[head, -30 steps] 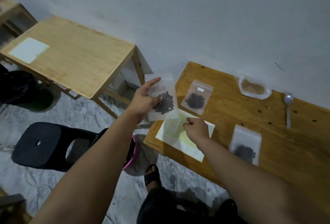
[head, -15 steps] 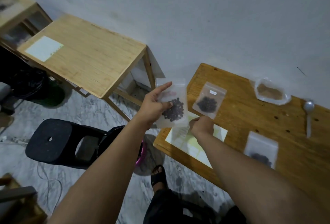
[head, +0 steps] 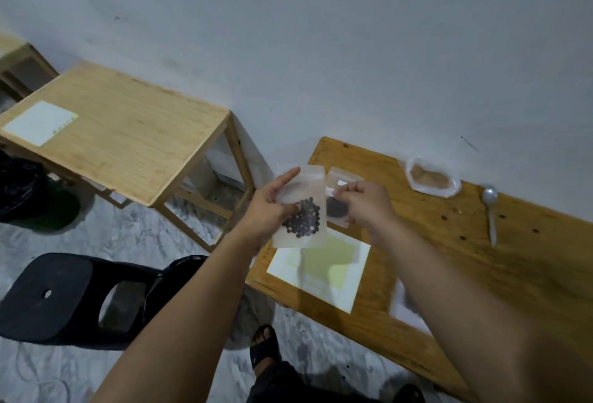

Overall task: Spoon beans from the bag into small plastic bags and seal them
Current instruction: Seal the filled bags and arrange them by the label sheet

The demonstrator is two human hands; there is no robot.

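No words or numbers can be read; the marks on the paper sheet [head: 321,269] are too blurred.

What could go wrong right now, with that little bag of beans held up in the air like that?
The small bag of beans is pinched in the left hand past the table's left edge, so a slip would likely drop it on the floor. The right hand holds a small white sticker beside it; it might go on crooked. Whether the bag's top is fully sealed is unclear; if not, beans could spill.
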